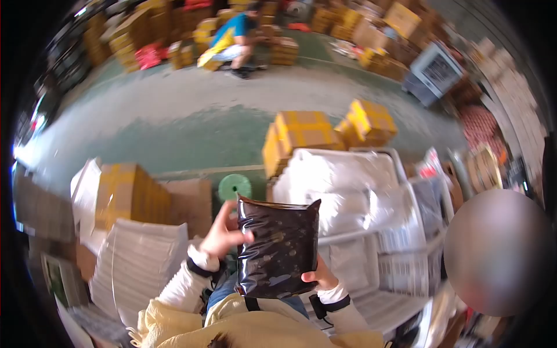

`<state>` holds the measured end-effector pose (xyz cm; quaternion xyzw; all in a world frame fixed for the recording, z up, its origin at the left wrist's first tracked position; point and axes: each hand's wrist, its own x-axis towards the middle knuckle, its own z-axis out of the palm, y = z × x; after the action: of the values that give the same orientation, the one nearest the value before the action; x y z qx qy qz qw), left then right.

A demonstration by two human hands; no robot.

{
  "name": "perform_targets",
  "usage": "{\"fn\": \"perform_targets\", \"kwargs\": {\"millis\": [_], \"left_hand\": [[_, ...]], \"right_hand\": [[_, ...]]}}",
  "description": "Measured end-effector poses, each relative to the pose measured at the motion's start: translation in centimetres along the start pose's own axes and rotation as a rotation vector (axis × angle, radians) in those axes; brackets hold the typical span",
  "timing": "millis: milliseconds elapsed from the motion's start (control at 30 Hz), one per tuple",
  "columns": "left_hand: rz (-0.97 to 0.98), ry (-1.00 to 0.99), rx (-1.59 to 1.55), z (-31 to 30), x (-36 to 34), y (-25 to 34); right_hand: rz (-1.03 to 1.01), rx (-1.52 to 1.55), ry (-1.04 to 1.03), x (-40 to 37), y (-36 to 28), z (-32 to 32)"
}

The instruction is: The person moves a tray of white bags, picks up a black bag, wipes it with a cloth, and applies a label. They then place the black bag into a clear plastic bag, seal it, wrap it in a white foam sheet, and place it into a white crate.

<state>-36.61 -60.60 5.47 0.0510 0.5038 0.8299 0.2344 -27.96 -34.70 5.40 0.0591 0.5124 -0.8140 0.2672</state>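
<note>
Head view: I am seeing the black glossy pouch [278,246] standing upright before the chest, long axis vertical, with white sacks [342,180] behind it. Left hand [223,234] is pinching its upper left edge. Right hand [321,279] is gripping the lower right corner.

right hand [322,280] mostly behind black packet [278,246], white parcels' labels [400,271] blurred, nearby person [499,252] blurred

A grey-green concrete floor [191,122] is seen spread beyond the grip on the black glossy plastic pouch [278,246]. Stacked yellow cardboard boxes [304,133] are set on it well beyond the grip, a green round roll [234,186] just beyond it, and a yellow carton [125,194] to its left.
</note>
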Motion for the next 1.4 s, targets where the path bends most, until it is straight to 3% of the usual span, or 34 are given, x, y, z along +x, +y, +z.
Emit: {"fn": "perform_targets", "kwargs": {"millis": [33, 133, 200, 267, 300, 333, 367, 433, 467, 500, 567, 633, 700, 767, 933, 1100, 1300, 1400], "left_hand": [[0.009, 0.054, -0.023, -2.5, 0.1, 1.5], [-0.317, -0.153, -0.237, -11.7, -0.7, 2.9], [-0.509, -0.231, -0.144, -13.8, -2.6, 4.1], [-0.653, -0.215, -0.11, -13.9, -5.1, 2.2], [-0.603, -0.047, 0.1, -14.2, -6.7, -0.6], [-0.552, 0.038, -0.035, -12.5, -8.4, -0.5], [-0.486, 0.123, -0.171, -10.7, -9.8, -0.4], [-0.437, 0.536, -0.338, -8.3, -12.8, -2.3], [-0.291, 0.538, -0.434, -7.6, -13.8, -4.4], [-0.142, 0.536, -0.514, -7.0, -14.6, -6.4], [0.113, 0.75, -0.497, -3.0, -15.2, -5.8], [0.269, 0.944, -0.447, 0.3, -15.4, -5.6], [0.383, 1.096, -0.316, 2.6, -15.6, -6.2], [0.483, 1.231, -0.323, 4.9, -15.9, -6.6], [0.643, 1.516, -0.197, 8.2, -18.6, -7.1], [0.658, 1.734, -0.21, 9.1, -20.4, -7.3], [0.553, 2.092, -0.331, 10.0, -20.1, -10.1], [0.696, 2.258, -0.455, 10.2, -19.5, -10.4]], "right_hand": [[0.061, 0.013, -0.073, 1.8, -0.3, 0.7], [0.197, -0.122, -0.309, 7.1, -2.6, 3.7], [0.207, -0.233, -0.447, 9.8, -3.6, 5.6], [0.461, -0.291, -0.49, 12.7, -4.0, 6.5], [0.581, -0.333, -0.507, 14.3, -4.5, 6.9], [0.756, -0.201, -0.448, 15.2, -5.3, 8.2], [0.65, -0.206, -0.597, 17.2, -3.3, 6.4], [0.811, 0.019, -0.663, 19.3, -4.2, 6.4], [0.869, -0.19, -0.612, 19.3, -6.4, 9.1], [0.837, -0.189, -0.691, 20.0, -6.6, 8.9], [0.7, -0.18, -0.706, 20.5, -5.1, 8.9], [0.47, -0.207, -0.792, 19.3, -3.3, 10.3], [0.323, -0.446, -0.917, 19.4, -2.1, 12.4], [0.397, -0.446, -1.031, 19.1, -2.5, 14.6], [0.362, -0.494, -1.214, 16.8, -1.3, 18.9], [0.328, -0.578, -1.286, 14.9, 0.5, 22.0], [0.381, -0.679, -1.435, 13.7, 2.8, 24.6], [0.464, -0.705, -1.582, 14.3, 4.6, 26.2]]}}
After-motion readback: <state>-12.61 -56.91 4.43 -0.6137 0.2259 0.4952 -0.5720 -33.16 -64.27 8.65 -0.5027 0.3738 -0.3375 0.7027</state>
